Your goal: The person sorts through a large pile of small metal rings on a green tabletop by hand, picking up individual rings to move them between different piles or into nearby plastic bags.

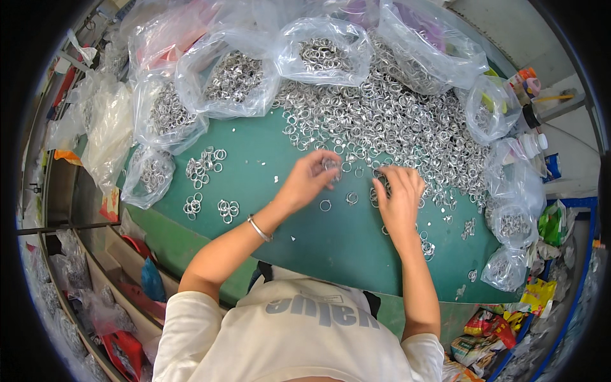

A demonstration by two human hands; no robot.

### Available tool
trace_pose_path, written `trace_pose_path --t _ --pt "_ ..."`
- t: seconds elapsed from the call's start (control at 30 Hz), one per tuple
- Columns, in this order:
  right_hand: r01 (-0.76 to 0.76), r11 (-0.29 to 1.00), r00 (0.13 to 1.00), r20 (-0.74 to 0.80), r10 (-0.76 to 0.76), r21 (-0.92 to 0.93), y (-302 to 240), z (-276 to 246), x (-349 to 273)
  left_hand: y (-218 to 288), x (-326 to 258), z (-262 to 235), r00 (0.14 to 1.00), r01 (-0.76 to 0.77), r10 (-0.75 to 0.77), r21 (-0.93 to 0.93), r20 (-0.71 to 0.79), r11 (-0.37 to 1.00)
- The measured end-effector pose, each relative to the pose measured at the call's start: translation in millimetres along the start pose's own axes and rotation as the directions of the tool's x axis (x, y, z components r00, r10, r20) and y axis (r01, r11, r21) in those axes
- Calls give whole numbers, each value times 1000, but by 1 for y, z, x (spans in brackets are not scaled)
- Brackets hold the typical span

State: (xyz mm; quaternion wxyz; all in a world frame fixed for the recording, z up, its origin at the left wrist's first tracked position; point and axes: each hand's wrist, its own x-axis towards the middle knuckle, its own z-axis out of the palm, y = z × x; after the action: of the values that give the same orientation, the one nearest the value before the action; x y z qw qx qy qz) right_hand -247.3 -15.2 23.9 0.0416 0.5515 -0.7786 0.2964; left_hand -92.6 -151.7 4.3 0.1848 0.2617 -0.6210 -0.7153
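Note:
Small silvery metal rings lie in a big loose heap (394,121) across the far side of the green table (267,245). My left hand (309,181), with a bangle on its wrist, is raised just in front of the heap's near edge. Its fingers curl round one or more metal rings (331,165); the exact number is hard to see. To the right, my right hand (401,194) rests palm down with bent, parted fingers over loose rings, its thumb beside them. A single ring (325,205) and another ring (352,198) lie on the table between the hands.
Small groups of rings (228,210) lie at the left. Clear plastic bags of rings, such as one bag (232,79), line the far and side edges. A compartmented shelf (121,261) stands lower left; a blue-framed rack (582,254) with colourful packets stands at right.

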Motion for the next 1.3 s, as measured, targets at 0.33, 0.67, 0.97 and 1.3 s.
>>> trace_pose_path --t 0.33,0.67,0.97,1.3 --pt "-12 962 997 -72 33 273 5 18 29 0 0 -2 1000 11 -11 -97 -3 995" --pt "-464 628 886 313 342 625 -20 -14 -14 27 -19 29 971 -235 199 355 136 905" --pt "-507 521 858 459 230 687 -28 -5 -22 18 -32 5 967 227 -203 -163 155 960" --pt "38 994 991 125 -51 102 -15 28 9 48 -7 -69 956 -17 52 121 -290 992"
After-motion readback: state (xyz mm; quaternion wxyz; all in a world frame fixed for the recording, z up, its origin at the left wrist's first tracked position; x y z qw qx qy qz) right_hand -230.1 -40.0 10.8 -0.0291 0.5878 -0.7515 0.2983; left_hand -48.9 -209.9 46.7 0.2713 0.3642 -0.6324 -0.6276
